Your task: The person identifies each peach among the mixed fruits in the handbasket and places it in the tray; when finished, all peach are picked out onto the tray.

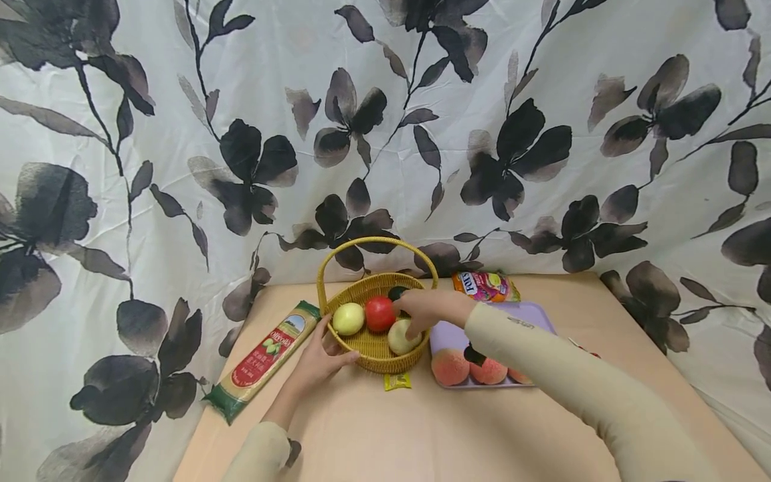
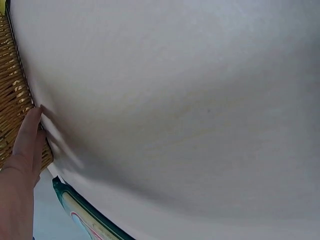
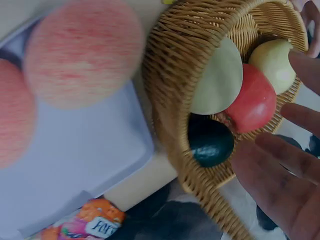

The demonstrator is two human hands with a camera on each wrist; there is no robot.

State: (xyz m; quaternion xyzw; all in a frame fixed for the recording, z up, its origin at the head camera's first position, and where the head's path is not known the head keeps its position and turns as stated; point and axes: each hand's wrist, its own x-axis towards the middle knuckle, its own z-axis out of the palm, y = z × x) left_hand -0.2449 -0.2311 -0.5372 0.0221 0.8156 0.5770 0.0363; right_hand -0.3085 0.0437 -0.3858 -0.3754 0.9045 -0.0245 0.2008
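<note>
My left hand (image 1: 324, 358) holds the left front rim of the wicker basket (image 1: 385, 365); in the left wrist view its fingers (image 2: 29, 132) lie along the woven side. Inside the basket are a red tomato-like item (image 1: 378, 316), a pale round item (image 1: 348, 319) at left, another (image 1: 399, 343) at right and a dark green one (image 3: 212, 145) at the back. Over the basket's right side reaches my right hand (image 1: 430, 309). The right wrist view shows this hand (image 3: 285, 175) with spread fingers beside the tomato and the dark item, gripping nothing visible.
A lilac tray (image 1: 536, 314) with several peaches (image 1: 450, 367) stands right of the basket. Behind it lies a colourful snack bag (image 1: 482, 286). A long green and red pasta packet (image 1: 265, 358) lies at left, and a small yellow packet (image 1: 397, 381) just in front of the basket.
</note>
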